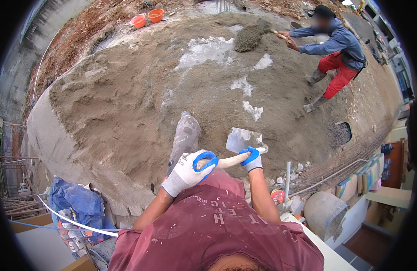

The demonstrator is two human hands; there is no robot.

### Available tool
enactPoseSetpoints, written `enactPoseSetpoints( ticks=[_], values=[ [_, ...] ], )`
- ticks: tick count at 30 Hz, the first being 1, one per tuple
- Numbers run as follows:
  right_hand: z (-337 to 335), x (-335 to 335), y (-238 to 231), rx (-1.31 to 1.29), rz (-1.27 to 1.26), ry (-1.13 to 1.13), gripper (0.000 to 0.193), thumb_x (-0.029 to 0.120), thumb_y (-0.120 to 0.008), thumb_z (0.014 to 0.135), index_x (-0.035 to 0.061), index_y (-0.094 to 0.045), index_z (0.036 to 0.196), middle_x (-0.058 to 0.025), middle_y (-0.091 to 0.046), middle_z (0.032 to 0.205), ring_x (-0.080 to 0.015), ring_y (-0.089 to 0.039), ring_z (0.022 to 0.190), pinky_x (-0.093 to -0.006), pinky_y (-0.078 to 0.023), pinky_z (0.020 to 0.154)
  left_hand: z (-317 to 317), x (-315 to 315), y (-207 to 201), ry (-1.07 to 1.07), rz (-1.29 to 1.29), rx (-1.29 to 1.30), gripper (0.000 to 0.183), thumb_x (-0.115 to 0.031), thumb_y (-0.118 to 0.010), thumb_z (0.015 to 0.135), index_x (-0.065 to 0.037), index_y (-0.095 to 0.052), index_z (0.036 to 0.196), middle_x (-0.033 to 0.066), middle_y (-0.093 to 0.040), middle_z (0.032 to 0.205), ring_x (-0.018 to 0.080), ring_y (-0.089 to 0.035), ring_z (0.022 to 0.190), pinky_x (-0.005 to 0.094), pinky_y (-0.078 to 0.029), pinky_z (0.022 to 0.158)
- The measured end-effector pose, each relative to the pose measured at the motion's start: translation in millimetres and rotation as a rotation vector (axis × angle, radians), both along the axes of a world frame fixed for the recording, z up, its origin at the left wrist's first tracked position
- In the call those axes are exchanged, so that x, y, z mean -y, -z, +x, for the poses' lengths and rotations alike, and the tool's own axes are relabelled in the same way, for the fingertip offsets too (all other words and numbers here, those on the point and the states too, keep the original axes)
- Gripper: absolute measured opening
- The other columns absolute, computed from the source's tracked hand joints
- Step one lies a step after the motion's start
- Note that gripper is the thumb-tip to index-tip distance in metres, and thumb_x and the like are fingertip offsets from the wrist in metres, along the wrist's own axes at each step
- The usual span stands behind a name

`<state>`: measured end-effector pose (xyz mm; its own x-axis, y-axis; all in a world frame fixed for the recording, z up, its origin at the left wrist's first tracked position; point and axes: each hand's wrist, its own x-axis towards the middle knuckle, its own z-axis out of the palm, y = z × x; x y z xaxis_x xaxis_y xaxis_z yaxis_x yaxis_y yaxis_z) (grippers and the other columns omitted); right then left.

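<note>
Here, gloved left hand (187, 170), right hand (251, 159) around smooth wooden shovel handle (226, 161).

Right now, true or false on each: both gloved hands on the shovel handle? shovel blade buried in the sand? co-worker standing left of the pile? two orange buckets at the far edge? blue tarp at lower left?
1. Both gloved hands grip the shovel handle. True: left hand and right hand are closed on the shovel.
2. The blade is buried in the sand pile. False: the whole blade shows, above the sand.
3. The co-worker stands left of the pile. False: at its upper right.
4. Two orange buckets sit at the far edge. True.
5. A blue tarp lies at lower left. True.
</note>
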<state>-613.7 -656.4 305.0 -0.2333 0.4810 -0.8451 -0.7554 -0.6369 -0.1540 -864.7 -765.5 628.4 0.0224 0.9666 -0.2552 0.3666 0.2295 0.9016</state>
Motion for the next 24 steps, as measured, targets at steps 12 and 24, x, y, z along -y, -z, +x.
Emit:
enactPoseSetpoints(
  ticks=[12,24],
  values=[
    [84,179,42,1.085,0.487,-0.717,0.023,0.001,-0.065,0.075,0.0012,-0.072,0.097,-0.0084,-0.071,0.089,-0.0165,-0.066,0.078,-0.0316,-0.054,0.073,17,-49,64,0.579,-0.045,-0.208,0.048,-0.052,-0.055,0.089,-0.010,-0.067,0.108,0.0192,-0.068,0.100,0.0373,-0.063,0.097,0.0440,-0.049,0.087],
    [-17,149,-10,1.297,0.336,-0.820,0.019,0.008,-0.067,0.077,0.0011,-0.073,0.094,-0.0087,-0.072,0.085,-0.0151,-0.066,0.076,-0.0303,-0.052,0.071,-139,-90,96,0.599,-0.162,-0.009,0.050,-0.053,-0.055,0.090,-0.008,-0.068,0.108,0.0139,-0.069,0.086,0.0252,-0.066,0.074,0.0377,-0.052,0.071]
  ],
)
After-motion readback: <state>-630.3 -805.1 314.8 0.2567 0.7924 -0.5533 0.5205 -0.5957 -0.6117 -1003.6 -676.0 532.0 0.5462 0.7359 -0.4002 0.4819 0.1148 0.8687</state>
